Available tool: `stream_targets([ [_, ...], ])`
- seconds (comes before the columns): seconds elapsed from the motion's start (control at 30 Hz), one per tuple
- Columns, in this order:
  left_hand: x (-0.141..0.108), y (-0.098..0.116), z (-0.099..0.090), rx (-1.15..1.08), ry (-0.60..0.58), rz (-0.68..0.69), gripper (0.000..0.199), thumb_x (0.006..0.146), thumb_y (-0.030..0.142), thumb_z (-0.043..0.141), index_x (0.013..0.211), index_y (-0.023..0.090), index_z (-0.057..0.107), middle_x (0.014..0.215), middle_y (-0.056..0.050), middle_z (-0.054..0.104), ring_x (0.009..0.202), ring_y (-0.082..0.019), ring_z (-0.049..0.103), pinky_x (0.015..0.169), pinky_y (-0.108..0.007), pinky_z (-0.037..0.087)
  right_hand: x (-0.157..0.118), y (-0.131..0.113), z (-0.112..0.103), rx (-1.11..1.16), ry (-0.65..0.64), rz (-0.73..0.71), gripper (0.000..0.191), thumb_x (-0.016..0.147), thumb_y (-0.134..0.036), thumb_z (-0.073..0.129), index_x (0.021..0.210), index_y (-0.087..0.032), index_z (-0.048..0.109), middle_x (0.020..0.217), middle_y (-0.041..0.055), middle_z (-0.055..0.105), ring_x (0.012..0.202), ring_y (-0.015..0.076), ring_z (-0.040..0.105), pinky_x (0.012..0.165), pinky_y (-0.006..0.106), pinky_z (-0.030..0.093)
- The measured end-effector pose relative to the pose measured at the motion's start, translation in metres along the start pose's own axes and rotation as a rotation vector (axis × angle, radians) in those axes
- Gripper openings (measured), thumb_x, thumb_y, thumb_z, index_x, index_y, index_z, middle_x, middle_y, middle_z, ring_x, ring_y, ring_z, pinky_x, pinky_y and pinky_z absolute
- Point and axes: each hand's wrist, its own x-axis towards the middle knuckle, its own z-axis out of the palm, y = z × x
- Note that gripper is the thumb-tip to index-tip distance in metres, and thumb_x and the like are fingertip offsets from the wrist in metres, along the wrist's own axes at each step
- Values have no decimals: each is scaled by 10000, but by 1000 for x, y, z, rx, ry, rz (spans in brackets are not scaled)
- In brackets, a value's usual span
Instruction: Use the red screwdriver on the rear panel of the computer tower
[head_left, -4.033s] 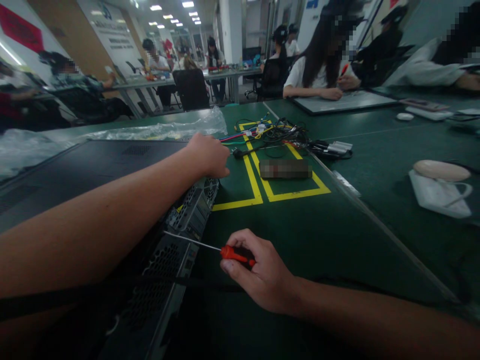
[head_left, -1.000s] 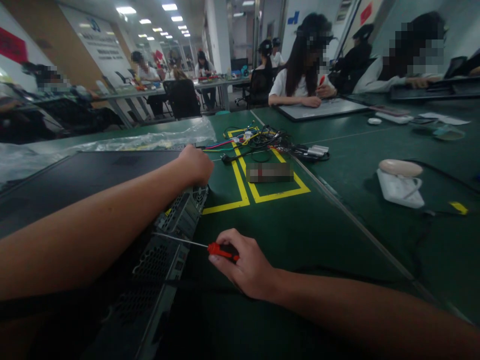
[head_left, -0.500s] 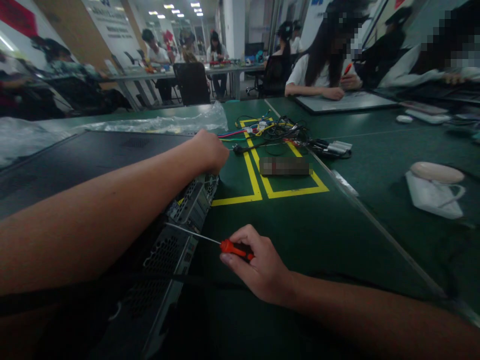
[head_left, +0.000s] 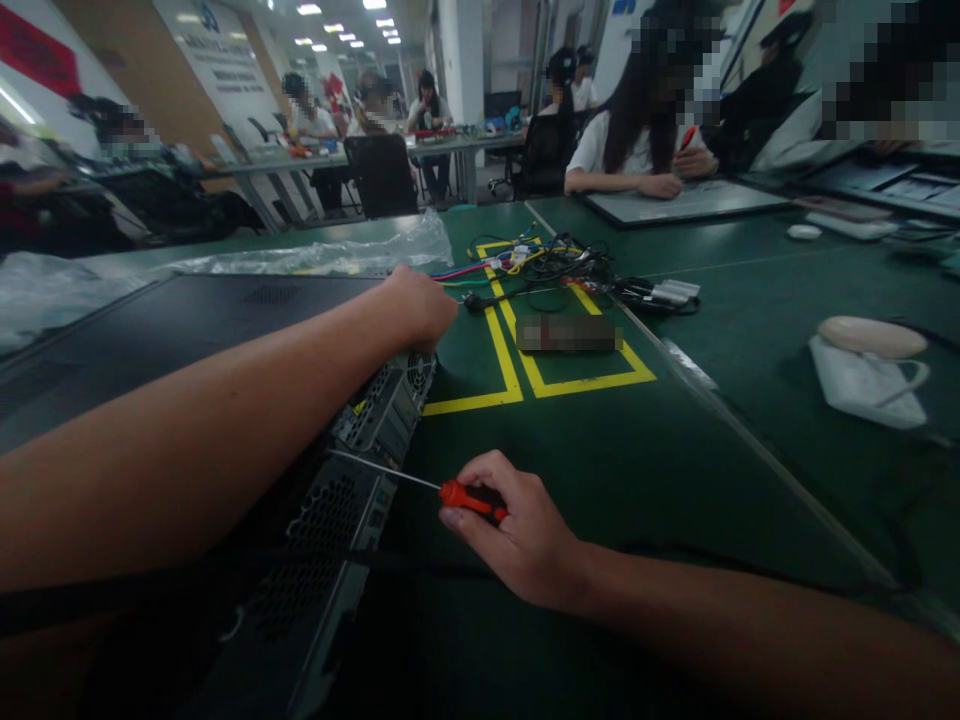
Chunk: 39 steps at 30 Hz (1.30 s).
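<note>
Left of the right hand point(head_left: 529, 535), fingers wrapped round a screwdriver point(head_left: 466, 497), sits the computer case point(head_left: 386, 415), left hand point(head_left: 421, 305) at its far corner, can't tell that grip.

Looks forward and down from head height, near left hand point(head_left: 421, 308) and right hand point(head_left: 521, 530), across green table point(head_left: 660, 480).

Free tabletop point(head_left: 600, 450) beyond right hand point(head_left: 521, 535); cable tangle point(head_left: 581, 264) obstructs farther out.
</note>
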Motion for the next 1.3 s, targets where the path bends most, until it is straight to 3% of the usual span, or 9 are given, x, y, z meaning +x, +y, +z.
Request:
stream_targets([
  [0.23, -4, 4, -2, -40, -4, -6, 482, 742, 262, 716, 1222, 308, 729, 1180, -103, 737, 1138, -351, 605, 936, -510, 474, -1, 0, 1, 21, -18, 8, 154, 899, -269, 681, 963, -208, 556, 744, -43, 570, 577, 103, 471, 597, 252, 416],
  [0.4, -5, 6, -2, -66, -6, 16, 375, 778, 225, 674, 1138, 269, 771, 1195, -125, 729, 1151, -367, 607, 985, -554, 432, -1, 0, 1, 23, -17, 1, 153, 901, -270, 679, 962, -210, 552, 754, -40, 572, 585, 104, 472, 598, 251, 415],
  [0.87, -3, 6, 0, 33, -39, 28, 377, 800, 291, 641, 1160, 312, 752, 1165, -91, 737, 1125, -328, 604, 969, -511, 438, 2, -3, -1, 14, -51, -62, 180, 999, -315, 527, 983, -175, 638, 835, 21, 631, 723, 146, 583, 669, 270, 453],
  [1.07, -2, 5, 1, -18, -33, 34, 396, 766, 275, 644, 1143, 295, 766, 1172, -111, 732, 1139, -350, 598, 983, -542, 421, -1, -3, 2, 109, -26, -10, 210, 901, -278, 658, 1068, -198, 558, 783, -25, 606, 622, 116, 543, 576, 237, 423],
  [1.3, -1, 3, 1, 39, -45, 79, 354, 770, 322, 613, 1082, 310, 780, 1104, -97, 741, 1066, -317, 615, 923, -508, 461, -3, -2, 4, 113, -8, -4, 202, 837, -169, 669, 973, -215, 527, 739, -48, 577, 561, 93, 487, 553, 229, 417],
])
